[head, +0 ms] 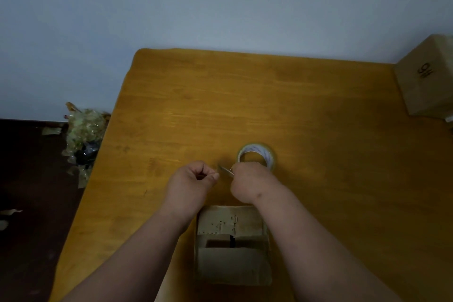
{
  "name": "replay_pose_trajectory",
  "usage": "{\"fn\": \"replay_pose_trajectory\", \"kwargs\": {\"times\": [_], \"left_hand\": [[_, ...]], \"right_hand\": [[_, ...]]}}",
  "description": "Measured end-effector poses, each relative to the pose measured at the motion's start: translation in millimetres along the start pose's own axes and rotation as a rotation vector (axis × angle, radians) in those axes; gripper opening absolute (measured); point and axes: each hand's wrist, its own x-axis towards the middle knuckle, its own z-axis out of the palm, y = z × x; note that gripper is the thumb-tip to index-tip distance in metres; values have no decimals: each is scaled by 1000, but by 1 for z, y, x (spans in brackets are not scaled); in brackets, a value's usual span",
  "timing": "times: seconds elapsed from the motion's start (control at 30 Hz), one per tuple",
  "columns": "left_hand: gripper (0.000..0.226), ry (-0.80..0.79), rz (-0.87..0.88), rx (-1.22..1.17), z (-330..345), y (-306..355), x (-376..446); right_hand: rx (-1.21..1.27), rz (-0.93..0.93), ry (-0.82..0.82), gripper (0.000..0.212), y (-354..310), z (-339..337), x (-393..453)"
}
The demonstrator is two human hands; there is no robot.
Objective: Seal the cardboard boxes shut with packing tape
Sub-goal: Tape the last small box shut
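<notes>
The right edge cuts off the far cardboard box (427,78); forearms hide the near box's (232,245) sides.

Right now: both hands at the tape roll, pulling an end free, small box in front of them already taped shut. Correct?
Not quite. The head view shows the small box still unsealed, with a dark gap between its flaps. The rest holds: the right hand grips the tape roll and the left hand pinches the tape end.

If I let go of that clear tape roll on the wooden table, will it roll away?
The clear packing tape roll seems to stand on edge, so it might roll or topple. Its hollow ring probably makes it light. The strip toward the left hand would likely flop.
</notes>
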Motion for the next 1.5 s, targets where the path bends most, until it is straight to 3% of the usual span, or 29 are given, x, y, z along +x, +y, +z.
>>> {"fn": "replay_pose_trajectory", "kwargs": {"times": [0.17, 0.43, 0.63, 0.77, 1.0, 1.33, 1.5], "left_hand": [[17, -51, 13, 37, 1, -3, -2], [20, 145, -156, -218, -18, -13, 13], [21, 195, -245, -281, -26, -26, 16], [16, 176, -244, -281, -26, -29, 14], [22, 129, -187, -259, -23, -24, 6], [14, -5, -97, -189, -5, -16, -5], [14, -62, -27, -192, -4, -15, -10]], "right_hand": [[34, -21, -21, 36, -3, 0, 2], [167, -91, -69, 38, 9, -1, 1], [332, -108, -55, 35, 17, -8, -8], [308, -85, -58, 36, 17, -13, -8], [60, -110, -124, 37, 5, -12, 1], [-32, -125, -101, 46, -11, -4, 12], [14, -109, -88, 32, -12, 4, 13]]}}
